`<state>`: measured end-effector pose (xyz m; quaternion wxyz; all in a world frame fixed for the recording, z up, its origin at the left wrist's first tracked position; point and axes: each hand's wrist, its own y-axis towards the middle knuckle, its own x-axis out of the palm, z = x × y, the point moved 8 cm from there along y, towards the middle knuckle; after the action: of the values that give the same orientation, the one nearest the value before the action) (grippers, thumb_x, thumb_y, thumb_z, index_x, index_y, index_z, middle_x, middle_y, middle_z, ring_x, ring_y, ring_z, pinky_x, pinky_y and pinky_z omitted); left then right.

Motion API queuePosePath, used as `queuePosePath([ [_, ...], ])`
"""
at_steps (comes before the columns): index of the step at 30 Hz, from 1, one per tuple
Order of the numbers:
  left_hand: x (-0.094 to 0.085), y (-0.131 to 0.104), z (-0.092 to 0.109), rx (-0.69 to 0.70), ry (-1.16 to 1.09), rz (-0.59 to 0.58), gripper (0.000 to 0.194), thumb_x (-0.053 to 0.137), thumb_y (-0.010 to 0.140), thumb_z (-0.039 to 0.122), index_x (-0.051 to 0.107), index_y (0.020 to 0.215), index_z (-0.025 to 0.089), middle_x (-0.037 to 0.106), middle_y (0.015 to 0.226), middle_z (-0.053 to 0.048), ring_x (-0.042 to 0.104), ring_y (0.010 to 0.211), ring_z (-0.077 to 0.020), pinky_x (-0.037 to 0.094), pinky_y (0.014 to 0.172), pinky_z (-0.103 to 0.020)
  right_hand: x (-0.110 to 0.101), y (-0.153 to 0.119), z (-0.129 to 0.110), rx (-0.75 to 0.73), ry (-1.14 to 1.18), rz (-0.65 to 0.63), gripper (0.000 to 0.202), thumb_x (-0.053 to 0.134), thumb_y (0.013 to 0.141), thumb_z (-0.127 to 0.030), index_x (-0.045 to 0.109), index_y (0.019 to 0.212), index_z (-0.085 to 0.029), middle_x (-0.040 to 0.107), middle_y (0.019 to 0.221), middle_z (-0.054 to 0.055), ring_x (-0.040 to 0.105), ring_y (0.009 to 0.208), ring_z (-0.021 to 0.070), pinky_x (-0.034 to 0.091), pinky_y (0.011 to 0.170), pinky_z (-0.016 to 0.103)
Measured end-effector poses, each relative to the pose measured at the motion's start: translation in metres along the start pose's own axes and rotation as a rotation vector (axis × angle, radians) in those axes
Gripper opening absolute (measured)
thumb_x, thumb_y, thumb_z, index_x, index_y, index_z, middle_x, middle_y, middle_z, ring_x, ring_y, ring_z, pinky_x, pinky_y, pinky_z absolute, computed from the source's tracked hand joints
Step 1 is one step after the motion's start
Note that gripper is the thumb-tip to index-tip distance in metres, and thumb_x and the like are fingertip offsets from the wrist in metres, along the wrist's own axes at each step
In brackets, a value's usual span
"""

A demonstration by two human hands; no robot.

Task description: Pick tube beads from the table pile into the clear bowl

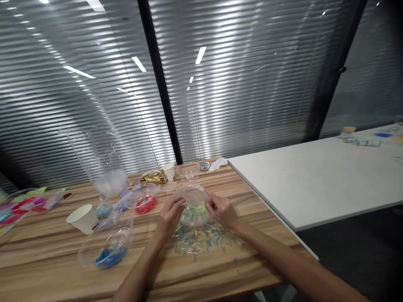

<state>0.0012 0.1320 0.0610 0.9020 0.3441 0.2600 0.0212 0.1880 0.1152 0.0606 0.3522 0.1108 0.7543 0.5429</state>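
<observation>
Between my two hands is a clear plastic bowl with pale green stuff in it. My left hand grips the rim on the left with curled fingers. On the opposite side, my right hand pinches the rim with its fingers folded in. Just in front of the bowl, many small shiny tube-like pieces lie scattered on the wooden table. What exactly the green stuff is, I cannot make out.
Left of my hands stand a clear bowl with blue contents, a paper cup, a bowl with red contents and a tall clear pitcher. A gold packet lies behind. A white table adjoins at right.
</observation>
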Motion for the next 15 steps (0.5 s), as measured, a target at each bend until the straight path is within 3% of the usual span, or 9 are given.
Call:
queuePosePath([
  [3, -0.001, -0.001, -0.009, 0.017, 0.104, -0.019, 0.015, 0.057, 0.084, 0.028, 0.068, 0.094, 0.023, 0.063, 0.098, -0.010, 0.056, 0.098, -0.0255, 0.039, 0.092, -0.037, -0.004, 0.001, 0.032, 0.198, 0.001, 0.003, 0.038, 0.042, 0.087, -0.020, 0.057, 0.122, -0.012, 0.062, 0.058, 0.001, 0.053, 0.047, 0.0132, 0.040, 0.052, 0.022],
  [10, 0.010, 0.005, -0.032, 0.030, 0.212, -0.299, 0.012, 0.056, 0.085, 0.020, 0.066, 0.090, 0.017, 0.064, 0.088, -0.006, 0.058, 0.086, -0.0208, 0.043, 0.081, -0.035, -0.013, -0.009, 0.097, 0.732, 0.117, 0.065, 0.043, 0.045, 0.078, -0.025, 0.061, 0.115, -0.011, 0.050, 0.049, -0.004, 0.044, 0.045, 0.0135, 0.035, 0.055, 0.025],
  [15, 0.011, 0.003, -0.041, 0.041, 0.266, -0.390, 0.014, 0.055, 0.090, 0.025, 0.064, 0.091, 0.014, 0.063, 0.090, -0.005, 0.057, 0.087, -0.0186, 0.045, 0.081, -0.036, -0.009, -0.016, 0.109, 0.857, 0.178, 0.048, 0.043, 0.047, 0.073, -0.029, 0.065, 0.107, -0.009, 0.052, 0.046, -0.003, 0.048, 0.046, 0.0159, 0.037, 0.056, 0.027],
])
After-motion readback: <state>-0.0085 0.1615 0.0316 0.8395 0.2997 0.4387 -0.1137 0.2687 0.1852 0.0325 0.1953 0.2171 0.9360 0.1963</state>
